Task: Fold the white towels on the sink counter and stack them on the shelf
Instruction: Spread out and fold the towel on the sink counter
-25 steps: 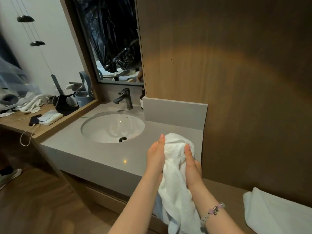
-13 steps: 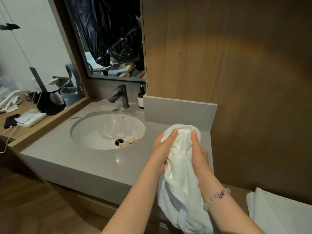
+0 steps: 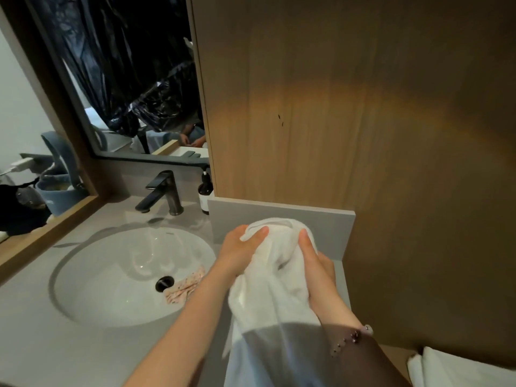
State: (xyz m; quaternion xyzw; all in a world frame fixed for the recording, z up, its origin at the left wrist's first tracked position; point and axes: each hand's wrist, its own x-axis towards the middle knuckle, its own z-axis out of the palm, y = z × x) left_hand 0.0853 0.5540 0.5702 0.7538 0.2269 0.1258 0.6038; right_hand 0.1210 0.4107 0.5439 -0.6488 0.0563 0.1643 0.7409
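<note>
Grip status: we hold the white towel [image 3: 275, 277] bunched between left hand [image 3: 240, 254] and right hand [image 3: 315, 263], both closed on its top. It hangs above the counter [image 3: 83, 353], right of the sink basin [image 3: 117, 275]. Another folded towel [image 3: 460, 370] lies lower right.

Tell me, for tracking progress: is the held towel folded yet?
Not folded: the white towel hangs bunched between left hand and right hand.
</note>
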